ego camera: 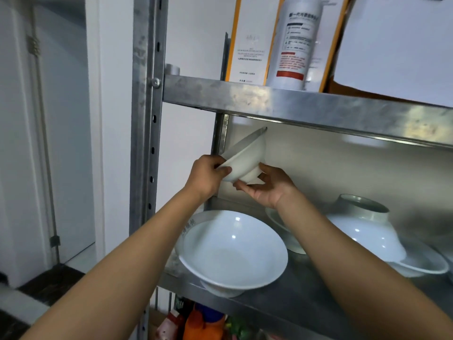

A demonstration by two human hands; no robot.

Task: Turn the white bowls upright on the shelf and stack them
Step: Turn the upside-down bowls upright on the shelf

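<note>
Mid-frame, both arms reached up, the left hand pinched the tilted bowl's rim while the right hand gripped its foot.

We see two bare forearms coming up from the lower edge of the view, each ending in a bare hand. Neither arm shows a sleeve: the forearms are uncovered all the way to where the picture cuts them off. The left hand wears no glove, ring or bracelet that we can make out, and its wrist carries no watch or band. The right hand is likewise ungloved, with a plain wrist. The visible fingernails look short and unpainted. Nothing else of the person's body or clothing is in view.
</note>
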